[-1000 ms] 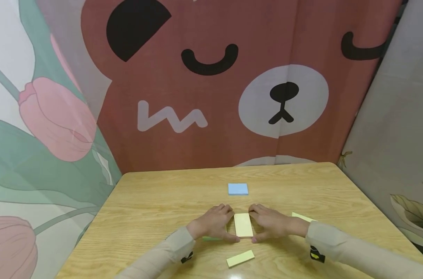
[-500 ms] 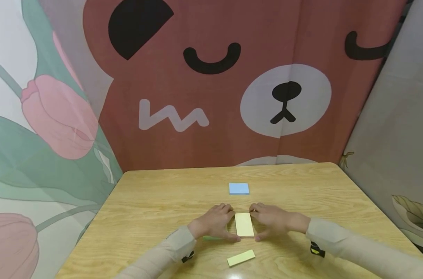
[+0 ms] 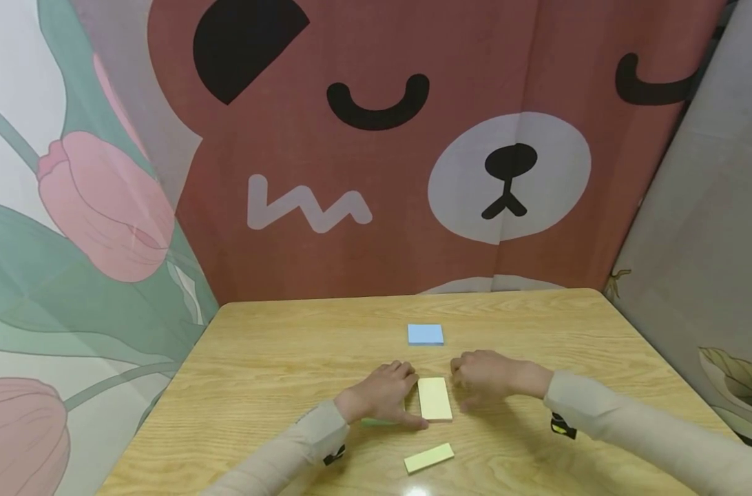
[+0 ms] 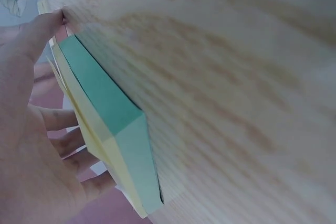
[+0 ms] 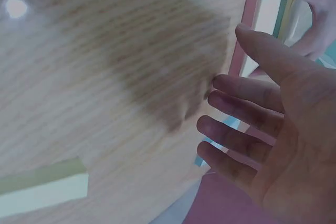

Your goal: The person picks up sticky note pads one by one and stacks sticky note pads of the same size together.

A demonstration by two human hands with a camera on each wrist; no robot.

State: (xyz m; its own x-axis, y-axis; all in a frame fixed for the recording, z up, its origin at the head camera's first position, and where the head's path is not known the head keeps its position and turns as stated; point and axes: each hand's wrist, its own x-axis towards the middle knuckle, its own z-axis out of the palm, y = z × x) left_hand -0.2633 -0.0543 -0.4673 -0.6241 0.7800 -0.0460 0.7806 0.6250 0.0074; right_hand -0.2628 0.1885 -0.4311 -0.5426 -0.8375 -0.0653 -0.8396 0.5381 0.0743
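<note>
From far away I look first through the head view. I see a wooden table (image 3: 289, 344), with a bear cloth (image 3: 401, 172) behind it at twelve o'clock, a flower cloth (image 3: 106, 207) at nine and a grey cloth (image 3: 680, 227) at three. I count four paper pads: one pale yellow pad (image 3: 434, 399) in the middle, one blue pad (image 3: 425, 334) at its twelve, one yellow strip (image 3: 429, 458) at its six, and one green pad (image 3: 382, 421) at its nine, mostly hidden under my left hand (image 3: 379, 393). My right hand (image 3: 490, 374) is at about two o'clock, let go of the pale yellow pad. A second ago it was right up against that pad; now there is a gap. My left hand has stayed put.

In the left wrist view, the green pad has a yellow top. My left thumb reaches past its end. I can't tell if that hand is gripping.

In the right wrist view, my right fingers are loose and hold nothing. The pale yellow pad, pink low down, is at two o'clock. One yellow bar (image 5: 44, 184) lies at eight.
</note>
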